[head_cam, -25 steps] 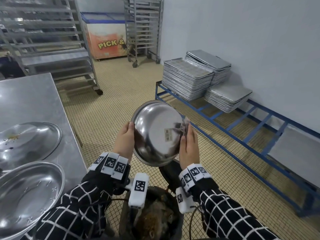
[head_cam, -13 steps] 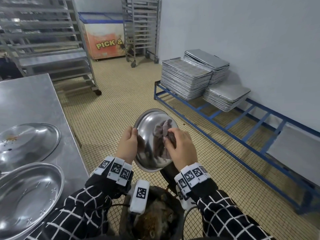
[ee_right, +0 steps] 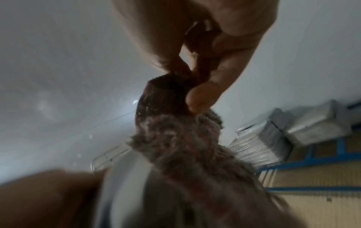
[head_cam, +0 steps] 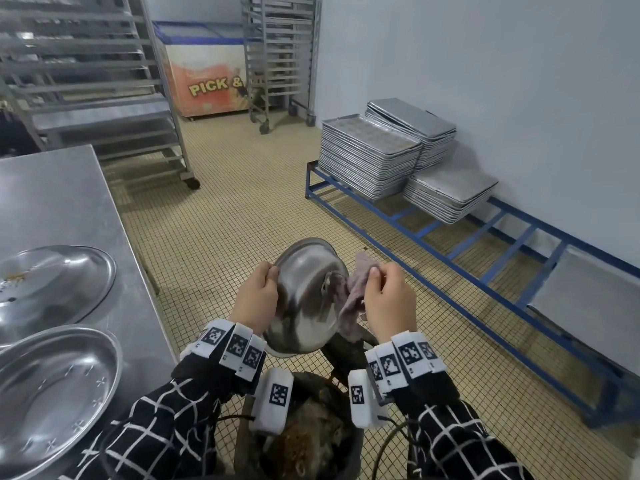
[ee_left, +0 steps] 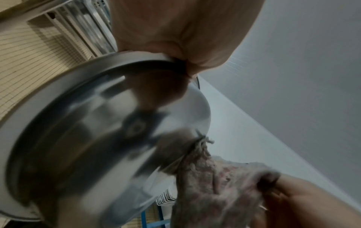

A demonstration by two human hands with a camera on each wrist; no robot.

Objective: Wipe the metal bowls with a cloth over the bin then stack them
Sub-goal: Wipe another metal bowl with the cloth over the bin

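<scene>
A round metal bowl (head_cam: 304, 296) is held on its edge above the dark bin (head_cam: 311, 441), its shiny outside turned toward me. My left hand (head_cam: 258, 297) grips its left rim, thumb over the edge; the left wrist view shows the bowl (ee_left: 93, 123) close up under the hand (ee_left: 175, 35). My right hand (head_cam: 388, 299) pinches a worn pinkish-grey cloth (head_cam: 353, 299) that hangs against the bowl's right side. In the right wrist view the cloth (ee_right: 181, 135) dangles from the fingertips (ee_right: 197, 98).
A steel table (head_cam: 62, 202) at the left carries two more metal bowls (head_cam: 52, 389), the farther one (head_cam: 52, 285) soiled. A blue floor rack (head_cam: 450, 237) with stacked trays (head_cam: 370, 157) runs along the right wall. Wheeled tray racks (head_cam: 97, 81) and a chest freezer (head_cam: 204, 81) stand behind.
The bowl has come lower and turned more edge-on. My right hand went from flat on the bowl's back to wiping it with the cloth, then drew the cloth off to the right side.
</scene>
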